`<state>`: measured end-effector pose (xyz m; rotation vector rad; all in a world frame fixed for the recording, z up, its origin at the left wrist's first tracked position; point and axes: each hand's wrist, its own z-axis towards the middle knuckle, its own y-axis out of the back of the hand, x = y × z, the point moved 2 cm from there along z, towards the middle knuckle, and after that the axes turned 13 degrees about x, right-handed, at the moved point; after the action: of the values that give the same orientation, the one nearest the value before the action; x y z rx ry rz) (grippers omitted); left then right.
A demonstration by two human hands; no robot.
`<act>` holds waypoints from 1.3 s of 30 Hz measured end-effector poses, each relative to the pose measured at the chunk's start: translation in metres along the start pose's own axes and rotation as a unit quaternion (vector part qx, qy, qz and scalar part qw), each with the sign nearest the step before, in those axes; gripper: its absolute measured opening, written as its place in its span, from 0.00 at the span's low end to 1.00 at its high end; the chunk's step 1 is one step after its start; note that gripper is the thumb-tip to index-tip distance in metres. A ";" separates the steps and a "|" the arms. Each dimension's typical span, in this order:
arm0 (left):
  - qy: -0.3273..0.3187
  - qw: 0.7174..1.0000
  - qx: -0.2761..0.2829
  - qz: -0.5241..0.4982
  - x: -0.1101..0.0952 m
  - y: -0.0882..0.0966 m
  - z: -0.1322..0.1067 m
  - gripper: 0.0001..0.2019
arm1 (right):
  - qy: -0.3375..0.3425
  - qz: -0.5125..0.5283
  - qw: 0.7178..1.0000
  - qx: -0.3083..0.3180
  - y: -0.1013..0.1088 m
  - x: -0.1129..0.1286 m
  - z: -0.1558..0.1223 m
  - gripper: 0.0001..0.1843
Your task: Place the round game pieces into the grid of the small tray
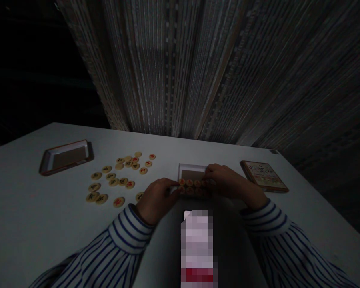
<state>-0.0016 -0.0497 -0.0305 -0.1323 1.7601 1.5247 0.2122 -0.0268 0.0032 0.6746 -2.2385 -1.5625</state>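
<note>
Round wooden xiangqi pieces (120,176) with red or black characters lie scattered flat on the white table (42,192), left of my hands. My left hand (157,200) reaches in from the lower left, its fingertips at the left end of two rows of pieces (193,188) packed in an open shallow box (192,170). My right hand (225,180) comes from the right, its fingers over the box's right side and the row ends. The dim light and my fingers hide whether either hand grips a piece.
A shallow brown-rimmed tray (66,157) sits at the table's far left. A flat printed box lid (264,177) lies to the right. Striped sleeves cover both my arms. A pale pixelated patch (198,248) covers the lower middle. A grey ribbed curtain (180,68) hangs behind the table.
</note>
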 end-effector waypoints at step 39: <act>0.007 1.000 0.014 0.001 0.002 -0.001 0.001 0.12 | -0.002 -0.005 1.000 -0.014 0.000 0.000 -0.002 0.11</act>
<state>-0.0019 -0.0485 -0.0321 -0.1284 1.7924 1.5026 0.2134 -0.0287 0.0036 0.6773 -2.2158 -1.5974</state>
